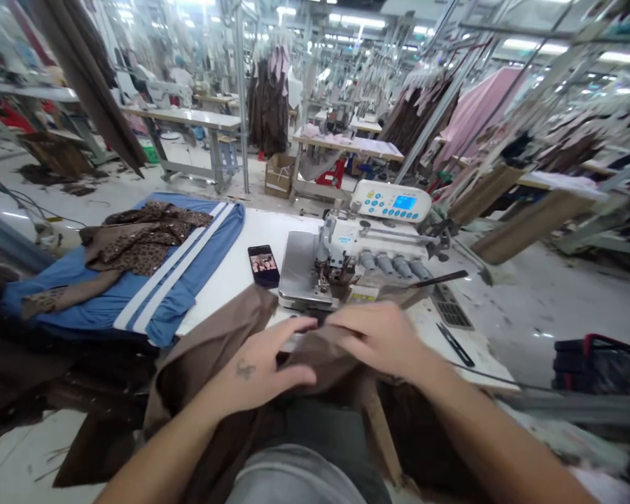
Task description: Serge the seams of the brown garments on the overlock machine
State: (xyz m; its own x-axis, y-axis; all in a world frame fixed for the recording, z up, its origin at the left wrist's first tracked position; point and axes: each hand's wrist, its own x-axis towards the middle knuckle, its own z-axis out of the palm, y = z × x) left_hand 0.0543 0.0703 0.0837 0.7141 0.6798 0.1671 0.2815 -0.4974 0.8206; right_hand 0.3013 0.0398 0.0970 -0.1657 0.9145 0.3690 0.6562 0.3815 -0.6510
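Spreading across the left of the white surface (225,241), a blue knit garment (73,301) lies flat, its matte cloth marked by two white stripes, with a crumpled brown leopard-patterned piece (141,238) flecked with sequins on top. Just right of the blue cloth, a smartphone (263,266) rests with its lit screen facing up. The left hand (257,367) sits at the near edge of the surface, its fingers (294,371) curled firmly over matte brown cloth (215,357), which falls in soft, heavy folds toward the person's lap. The same cloth runs across to the right hand (378,343), whose fingers (346,329) are clenched on it from above, so the fabric lies gathered between both hands. A pale sliver shows between them, too blurred to identify. Just beyond the hands stands an overlock sewing machine (315,269), with a brushed steel bed, a white body, a row of grey cylindrical knobs (393,264) and a rounded control panel (391,201) with a blue screen. Farther right, a long black-handled tool (441,278) lies beside the machine, and a slim black tool (454,344) rests on the surface near its edge.
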